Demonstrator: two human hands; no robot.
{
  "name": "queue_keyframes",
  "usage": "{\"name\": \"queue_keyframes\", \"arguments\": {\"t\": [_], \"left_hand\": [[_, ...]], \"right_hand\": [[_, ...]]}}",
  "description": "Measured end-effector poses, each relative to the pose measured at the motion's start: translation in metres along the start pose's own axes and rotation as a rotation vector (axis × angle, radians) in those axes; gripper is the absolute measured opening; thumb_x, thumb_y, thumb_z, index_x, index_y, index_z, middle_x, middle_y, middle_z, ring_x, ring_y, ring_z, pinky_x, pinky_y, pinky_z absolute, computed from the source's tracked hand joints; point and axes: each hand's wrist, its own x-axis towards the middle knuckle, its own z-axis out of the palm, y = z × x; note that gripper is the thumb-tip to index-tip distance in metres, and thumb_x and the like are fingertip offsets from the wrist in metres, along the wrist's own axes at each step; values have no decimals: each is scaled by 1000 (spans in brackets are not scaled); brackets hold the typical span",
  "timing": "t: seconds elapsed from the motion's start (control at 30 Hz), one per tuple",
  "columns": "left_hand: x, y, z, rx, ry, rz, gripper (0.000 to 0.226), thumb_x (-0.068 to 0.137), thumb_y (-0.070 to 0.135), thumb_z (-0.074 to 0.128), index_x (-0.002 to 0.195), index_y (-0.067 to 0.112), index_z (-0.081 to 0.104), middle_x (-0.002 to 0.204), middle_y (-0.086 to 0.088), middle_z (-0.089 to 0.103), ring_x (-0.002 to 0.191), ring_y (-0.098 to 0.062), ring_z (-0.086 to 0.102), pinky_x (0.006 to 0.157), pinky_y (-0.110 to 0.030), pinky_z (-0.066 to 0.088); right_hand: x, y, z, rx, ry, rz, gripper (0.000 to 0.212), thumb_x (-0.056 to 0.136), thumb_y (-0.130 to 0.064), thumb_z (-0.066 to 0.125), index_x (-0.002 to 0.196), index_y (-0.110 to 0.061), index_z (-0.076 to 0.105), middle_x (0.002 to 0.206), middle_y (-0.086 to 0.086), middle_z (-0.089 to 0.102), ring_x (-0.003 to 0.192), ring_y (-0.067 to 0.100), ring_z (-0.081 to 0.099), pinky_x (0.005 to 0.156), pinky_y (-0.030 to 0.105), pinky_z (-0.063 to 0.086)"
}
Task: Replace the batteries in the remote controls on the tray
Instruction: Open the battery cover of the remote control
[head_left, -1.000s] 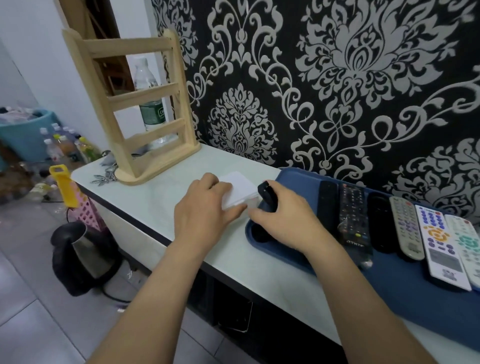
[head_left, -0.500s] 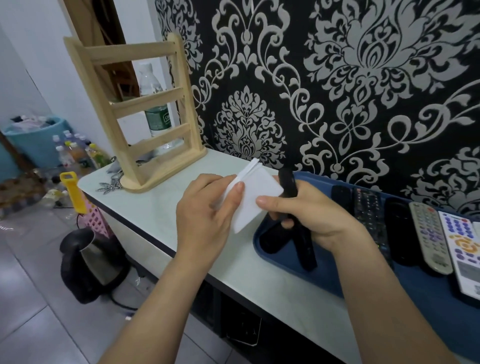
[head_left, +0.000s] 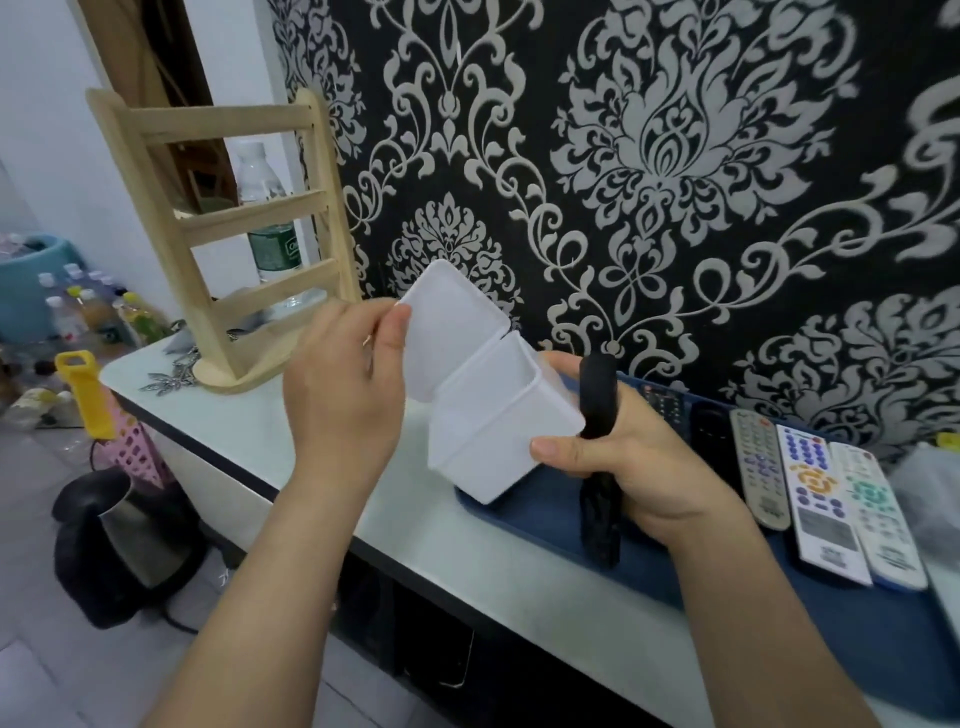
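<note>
Now black remote (head_left: 597, 400) within right hand (head_left: 644, 467)

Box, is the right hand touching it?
Touching. The head view shows the right hand pressing its thumb against the box at its lower side, while its fingers grip a black remote.

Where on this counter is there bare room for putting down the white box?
Bare counter lies between the wooden rack and the blue tray; the white box should fit there. The tray's left end, left of the black remote, is bare too. Crowded: the tray's right part, remotes side by side.
</note>
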Motion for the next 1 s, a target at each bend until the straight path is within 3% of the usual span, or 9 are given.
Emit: {"name": "queue_keyframes", "arguments": {"t": [0.1,0.2,0.27,0.33,0.4,0.53,0.6,0.83,1.0], "left_hand": [[1,7,-2,-132,11,-371,46,86,21,68,127,32,48,109,7,45,96,-11,47,85,-29,42],[2,23,-13,-143,11,-282,19,88,23,64,102,33,56,93,16,54,82,-6,51,76,-31,45],[-1,41,-16,-226,-242,-155,10,90,39,58,83,34,63,78,17,61,69,0,52,66,-27,42],[-11,57,-11,-21,-611,26,43,79,69,47,80,31,66,81,13,62,74,-1,54,66,-32,43],[-20,63,-3,206,-798,132,53,76,74,45,71,23,57,77,8,55,78,-12,53,65,-36,42],[-16,48,0,393,-600,128,43,94,53,45,64,24,33,70,8,39,77,-14,42,59,-33,30],[-14,33,0,488,-536,104,34,98,47,39,72,25,39,79,8,43,85,-20,47,60,-32,32],[-29,-11,25,597,-832,-258,41,95,54,40,95,19,62,98,-1,67,93,-24,58,71,-33,46],[-19,-6,20,636,-536,-269,34,97,46,40,92,23,64,89,-2,67,77,-25,50,64,-31,40]], "right_hand": [[-11,-3,-3,96,-39,15,67,66,7,67,125,-22,56,84,-7,72,68,1,64,54,13,46],[-15,-4,-8,108,42,3,68,66,3,70,126,-26,58,84,-5,68,65,3,55,51,16,40],[-15,1,-10,146,121,3,68,66,0,72,128,-26,59,88,-4,67,66,4,51,50,18,35],[-12,6,-9,229,139,4,68,68,0,71,131,-23,58,93,-2,67,66,4,50,49,18,33],[-10,9,-6,263,118,21,69,69,1,71,133,-22,57,96,2,66,63,4,49,49,18,33],[-3,13,-1,243,283,155,64,78,-4,77,133,-27,54,103,0,69,65,5,55,45,18,36],[-1,14,-2,266,383,185,49,85,-7,72,128,-26,58,101,0,67,64,7,55,43,17,36],[5,18,-7,325,438,241,32,88,-7,69,116,-22,66,117,12,70,61,10,55,41,18,35],[4,17,-4,332,439,238,28,88,-6,68,112,-20,67,119,18,68,58,9,53,42,19,35]]}}
